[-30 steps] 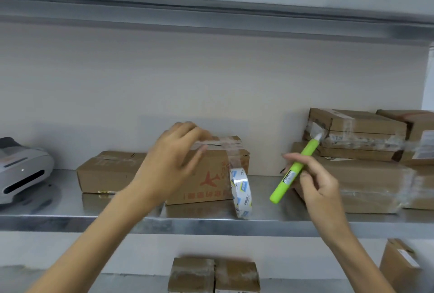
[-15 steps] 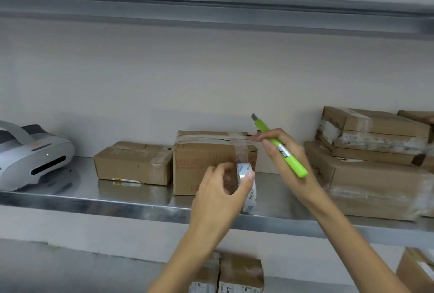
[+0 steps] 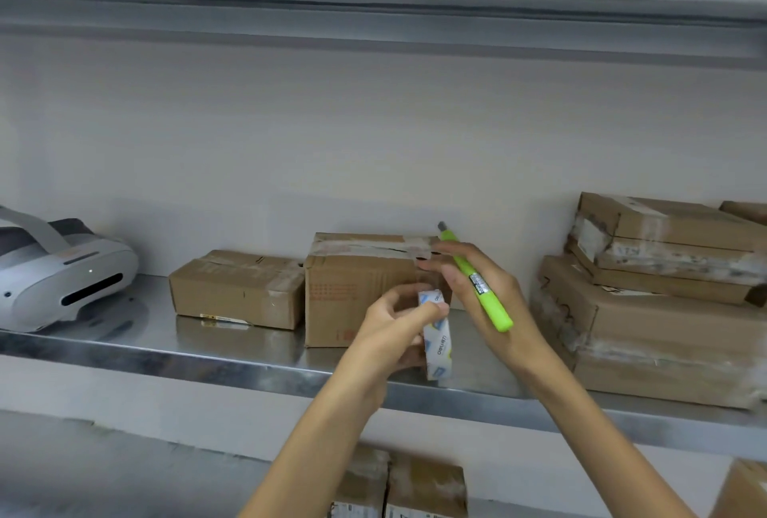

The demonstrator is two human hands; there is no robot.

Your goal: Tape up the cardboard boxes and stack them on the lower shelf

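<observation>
Tape roll (image 3: 438,335) gripped in left hand (image 3: 390,335), just in front of middle box (image 3: 357,293) on steel shelf (image 3: 249,368); strip (image 3: 421,251) runs near-vertical from box top down to roll. Right hand (image 3: 485,297) grasps green knife (image 3: 477,281), axis diagonal, blade up-left, just right of strip, so nearer for cut.

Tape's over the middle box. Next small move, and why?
Probably swing the green knife down and cut the strip. The left hand grips the tape roll in front of the middle box, and the right hand holds the knife blade-up beside it.
</observation>
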